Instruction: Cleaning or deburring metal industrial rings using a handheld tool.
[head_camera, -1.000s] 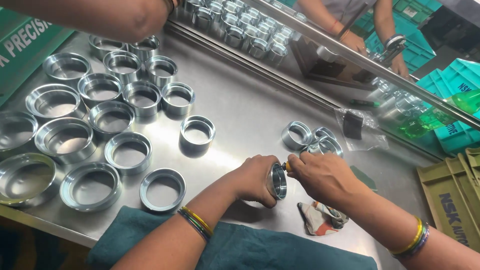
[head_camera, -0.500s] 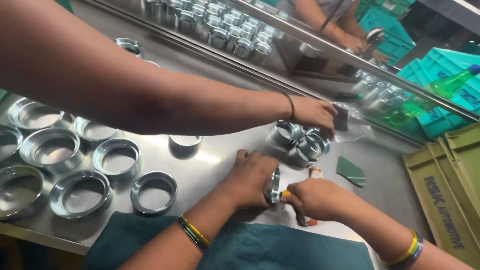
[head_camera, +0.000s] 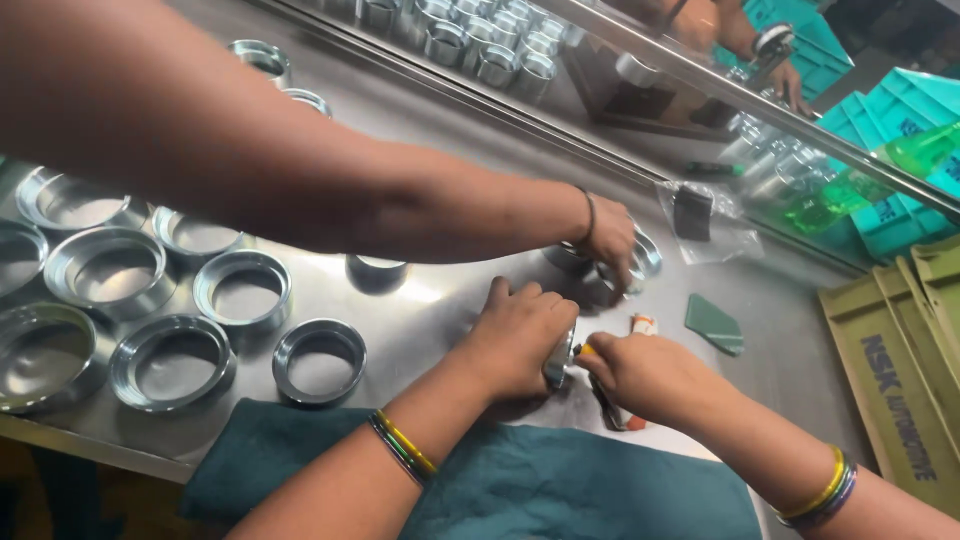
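My left hand (head_camera: 520, 335) is closed around a small steel ring (head_camera: 558, 360), held on edge just above the steel table (head_camera: 440, 130). My right hand (head_camera: 645, 375) pinches a small yellow-tipped tool (head_camera: 583, 351) against the ring's face. A co-worker's arm (head_camera: 300, 180) reaches across from the left, and that person's hand (head_camera: 612, 238) rests on a cluster of small rings (head_camera: 640, 255) just beyond my hands. A dark green cloth (head_camera: 560, 485) lies under my forearms at the table's near edge.
Several larger steel rings (head_camera: 240, 290) stand in rows on the left. More rings (head_camera: 480, 45) line the far side behind a rail. A green pad (head_camera: 715, 325), a plastic bag (head_camera: 700, 215), an orange-and-white tube (head_camera: 640, 325) and olive trays (head_camera: 905, 360) lie to the right.
The co-worker's arm swung in from the top left and across the table to the small rings. My hands stayed together on the ring, shifting slightly.
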